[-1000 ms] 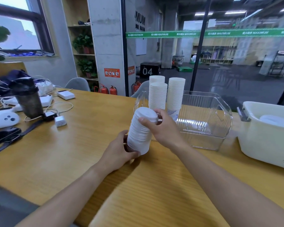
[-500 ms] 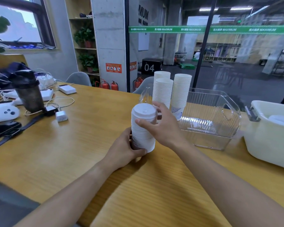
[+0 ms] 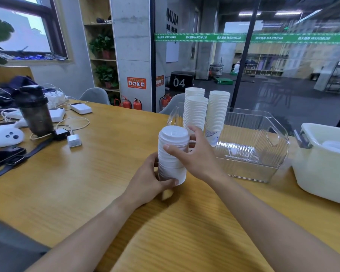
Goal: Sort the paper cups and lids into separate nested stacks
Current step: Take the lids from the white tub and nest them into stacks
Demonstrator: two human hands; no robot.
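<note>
A tall nested stack of white lids [image 3: 172, 152] stands on the wooden table [image 3: 86, 183] in front of me. My left hand [image 3: 151, 183] grips its lower part from the left. My right hand [image 3: 194, 154] holds its upper part from the right, thumb in front and fingers curled behind. Behind it, three stacks of white paper cups [image 3: 204, 112] stand upright at the left end of a clear plastic bin [image 3: 263, 146].
A white tub [image 3: 322, 169] with something white inside sits at the right. On the table's left lie a dark shaker bottle [image 3: 34, 110], chargers and cables [image 3: 71, 134], a white controller [image 3: 3, 137] and a black strap. Glass wall behind.
The lid stack was tilted a second ago and now stands upright between both hands. The view has shifted slightly.
</note>
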